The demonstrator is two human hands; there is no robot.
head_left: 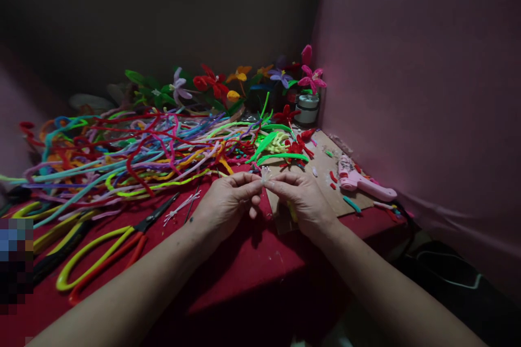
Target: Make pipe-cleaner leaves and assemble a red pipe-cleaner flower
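Between my fingertips stands a small bunch of white flower stamens (pixel 266 173), its pale tips fanned upward. My left hand (pixel 231 198) pinches the bunch from one side with thumb and forefinger. From the other side my right hand (pixel 303 199) meets it, thumb and forefinger closed on the same bunch. The lower part of the bunch is hidden by my fingers. More white stamens (pixel 181 209) lie loose on the red cloth, left of my left hand. Scissors (pixel 118 244) with yellow and orange handles rest near my left forearm.
A heap of coloured pipe cleaners (pixel 134 152) spreads over the table's left side. Fuzzy flowers (pixel 214 84) stand at the back. To the right, a pink glue gun (pixel 366 184) lies on cardboard (pixel 325 173) among scraps. The red tablecloth's (pixel 252 265) front edge is near me; a pink wall (pixel 427 65) borders the right.
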